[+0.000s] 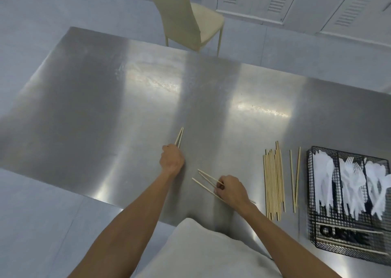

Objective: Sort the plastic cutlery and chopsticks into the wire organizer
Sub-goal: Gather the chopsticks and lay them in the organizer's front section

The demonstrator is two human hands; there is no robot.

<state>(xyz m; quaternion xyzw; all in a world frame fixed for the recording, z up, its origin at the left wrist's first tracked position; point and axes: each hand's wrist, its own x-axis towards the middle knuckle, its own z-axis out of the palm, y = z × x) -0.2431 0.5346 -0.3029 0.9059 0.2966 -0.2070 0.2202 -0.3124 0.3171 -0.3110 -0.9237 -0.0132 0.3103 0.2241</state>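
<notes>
My left hand (171,159) is closed around a pair of wooden chopsticks (179,137) whose tips point away from me over the steel table. My right hand (231,190) grips three chopsticks (206,180) that fan out to the left, their tips near the tabletop. To the right lies a bundle of several chopsticks (274,182) side by side, and two more loose chopsticks (295,180) beside it. A black wire organizer (311,193) sits at the table's right edge, its three compartments holding white plastic cutlery (349,184).
The steel table (105,100) stretches wide to the left and far side. A beige chair (190,17) stands beyond the far edge. White louvred cabinet doors (296,0) line the back wall. My light shirt (201,252) shows at the near edge.
</notes>
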